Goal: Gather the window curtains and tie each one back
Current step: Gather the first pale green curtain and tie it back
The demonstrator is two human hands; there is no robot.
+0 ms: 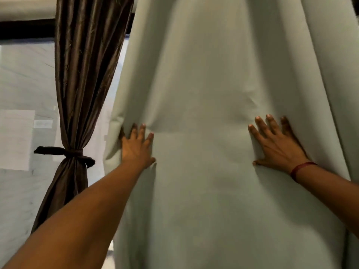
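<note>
The pale curtain (204, 74) hangs straight down in front of the person and fills the middle and right of the view, its long axis vertical and its cloth spread wide in soft folds, not yet bunched. Both hands lie on it at about the same height, well apart, with the broad middle panel between them. The left hand (137, 148) sits at the curtain's free left edge, fingers straight and spread against the cloth; its outermost finger seems to slip behind the edge, though the blur there makes this uncertain. The right hand (275, 146) presses flat with its fingers fanned, beside a deep fold further right, holding nothing; a red thread (301, 167) circles its wrist. The gathering likely turns on this spacing: the slack lies between the two hands, so drawing them toward each other across the vertical hang would bunch the cloth, and the left hand is the one nearer the loose edge. To the left, the brown curtain (85, 74) is already cinched by a dark tie (71, 152), with the window (23, 84) behind it.
</note>
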